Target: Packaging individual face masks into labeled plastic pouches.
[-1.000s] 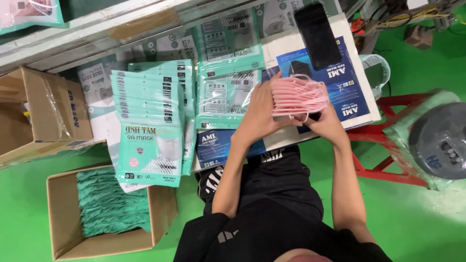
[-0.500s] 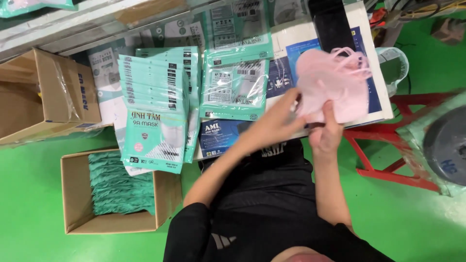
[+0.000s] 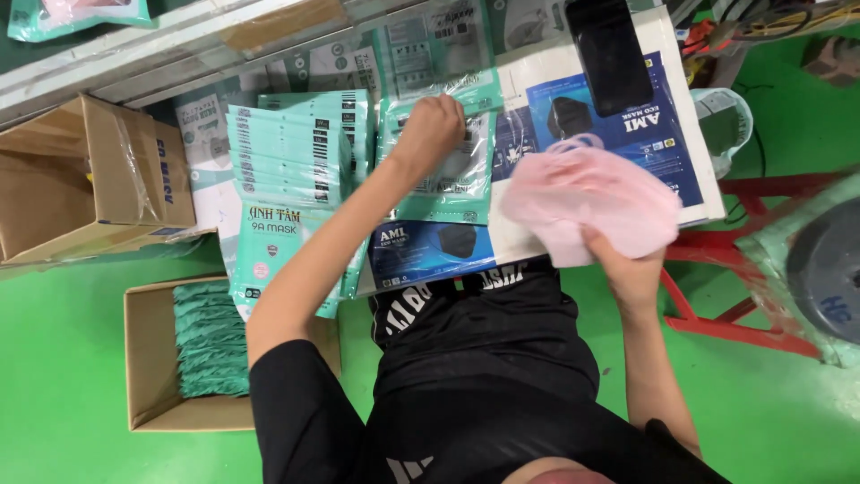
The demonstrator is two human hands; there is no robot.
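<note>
Hands are split apart over the worktable: right hand is closed round a soft bundle of pink face masks, gripping it from below w/ the thumb up along its near edge, holding it just above the table's near right part. Left hand is reached fwd and curled into a loose fist on the top edge of a teal mask pouch, fingers pinching at its opening; pouch lies flat on a short stack of similar ones in the table's middle. To the left of that, a fanned pile of sealed teal packets overlaps down toward the table edge. Black phone lies at the far side, on blue printed packaging. On the green floor at the person's left sits an open cardboard box w/ green masks stacked inside, and a bigger open carton beyond it. Red stool frame stands at the right, near the table.
</note>
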